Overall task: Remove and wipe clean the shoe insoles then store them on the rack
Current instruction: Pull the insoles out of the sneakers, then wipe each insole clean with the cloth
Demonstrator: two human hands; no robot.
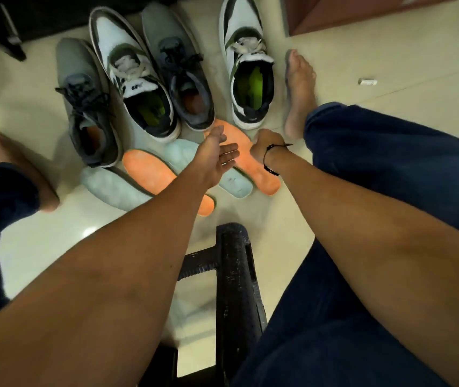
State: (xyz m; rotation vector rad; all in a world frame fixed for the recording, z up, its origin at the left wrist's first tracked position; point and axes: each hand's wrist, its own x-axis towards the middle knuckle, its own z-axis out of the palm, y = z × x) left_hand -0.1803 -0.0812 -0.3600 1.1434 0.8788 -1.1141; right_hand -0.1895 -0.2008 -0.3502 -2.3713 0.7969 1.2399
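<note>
Four insoles lie on the tiled floor in front of the shoes: two orange ones (pixel 150 171) (pixel 253 163) and two pale blue ones (pixel 111 188) (pixel 234 182). My left hand (pixel 217 155) hovers open, palm up, over the middle of them and holds nothing. My right hand (pixel 267 143), with a black bead bracelet on the wrist, is curled at the right edge of the right orange insole; its fingertips are hidden under the hand. Two grey sneakers (pixel 88 107) (pixel 181 71) and two white-green sneakers (pixel 136 79) (pixel 248 60) stand behind.
A black stool frame (pixel 234 275) stands under me between my legs. My bare feet rest at left (pixel 19 169) and right (pixel 298 88) of the shoes. A brown cabinet base (pixel 362 12) is at the back right, dark furniture (pixel 7 26) at the back left, and a small white object (pixel 367 81) on the floor.
</note>
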